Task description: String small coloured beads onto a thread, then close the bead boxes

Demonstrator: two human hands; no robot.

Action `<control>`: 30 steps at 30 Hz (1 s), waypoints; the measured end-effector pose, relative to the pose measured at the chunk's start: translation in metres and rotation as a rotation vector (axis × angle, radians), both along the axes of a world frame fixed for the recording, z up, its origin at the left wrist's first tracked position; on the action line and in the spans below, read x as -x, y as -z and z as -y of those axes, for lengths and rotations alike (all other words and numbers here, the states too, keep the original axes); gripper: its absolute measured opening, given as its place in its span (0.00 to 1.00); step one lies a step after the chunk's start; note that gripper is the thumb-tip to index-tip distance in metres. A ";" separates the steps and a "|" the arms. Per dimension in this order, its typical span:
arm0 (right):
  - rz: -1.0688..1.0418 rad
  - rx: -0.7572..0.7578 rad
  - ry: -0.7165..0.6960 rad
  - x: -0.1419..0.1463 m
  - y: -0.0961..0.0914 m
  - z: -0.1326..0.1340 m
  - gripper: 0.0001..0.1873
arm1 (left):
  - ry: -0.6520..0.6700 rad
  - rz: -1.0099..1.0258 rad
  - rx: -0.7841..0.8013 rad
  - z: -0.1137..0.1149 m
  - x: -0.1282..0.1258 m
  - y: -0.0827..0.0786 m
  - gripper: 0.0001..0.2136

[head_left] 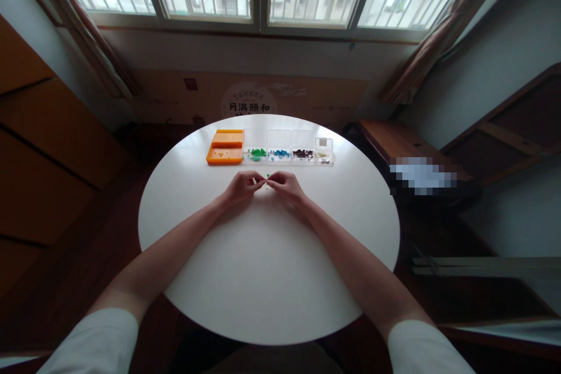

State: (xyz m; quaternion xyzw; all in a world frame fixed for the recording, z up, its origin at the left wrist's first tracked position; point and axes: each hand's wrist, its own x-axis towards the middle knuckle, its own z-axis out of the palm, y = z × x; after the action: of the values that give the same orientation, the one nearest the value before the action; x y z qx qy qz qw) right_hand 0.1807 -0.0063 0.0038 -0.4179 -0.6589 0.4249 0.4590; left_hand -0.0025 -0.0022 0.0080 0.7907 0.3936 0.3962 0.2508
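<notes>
My left hand (244,183) and my right hand (286,185) meet over the white round table (263,269), both closed in a pinch with fingertips touching or almost touching. A tiny green piece (268,175) shows at the fingertips of my right hand; its exact kind is too small to make out. Whatever the left fingers pinch is hidden. Just beyond the hands stands an orange tray (225,160) with a few small yellowish bits in it. Beside it, clear plastic boxes hold small green pieces (258,153), blue pieces (280,153) and dark brown pieces (303,153).
A smaller clear box (325,158) with pale bits ends the row on the right. Behind the table are a printed cardboard panel (175,93) and a barred window. To the right stands a brown wooden bench (385,134); an orange-brown cabinet (44,146) is at left.
</notes>
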 end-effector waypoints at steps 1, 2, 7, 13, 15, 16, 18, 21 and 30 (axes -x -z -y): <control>0.002 0.001 -0.001 0.000 0.000 0.000 0.15 | -0.001 0.000 0.002 0.000 0.000 0.000 0.10; 0.003 0.003 -0.001 0.000 0.000 0.000 0.15 | -0.004 -0.001 0.003 0.000 0.000 0.000 0.10; 0.009 0.000 0.002 0.000 -0.002 0.001 0.16 | -0.003 -0.001 -0.001 -0.001 0.000 0.000 0.10; -0.041 0.009 0.044 0.002 -0.005 0.004 0.17 | 0.002 0.039 0.031 0.000 0.000 0.000 0.11; -0.078 0.024 0.080 0.002 -0.008 0.005 0.18 | 0.010 0.072 0.078 0.000 0.000 -0.001 0.13; -0.096 0.023 0.106 0.001 -0.009 0.004 0.18 | 0.016 0.086 0.104 0.000 0.001 -0.002 0.13; -0.121 0.010 0.180 -0.002 -0.012 0.001 0.17 | 0.029 0.110 0.147 0.000 0.001 -0.003 0.14; -0.124 -0.019 0.326 -0.013 -0.015 -0.012 0.15 | 0.034 0.144 0.181 -0.002 0.001 -0.003 0.14; 0.287 -0.036 0.804 -0.063 -0.036 -0.078 0.08 | 0.041 0.174 0.201 -0.004 0.002 -0.001 0.14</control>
State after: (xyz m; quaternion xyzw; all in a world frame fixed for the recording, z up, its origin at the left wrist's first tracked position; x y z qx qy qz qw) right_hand 0.2438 0.0722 0.0398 -0.6883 -0.5081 0.1383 0.4989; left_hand -0.0047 0.0018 0.0086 0.7322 0.3920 0.4165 0.3699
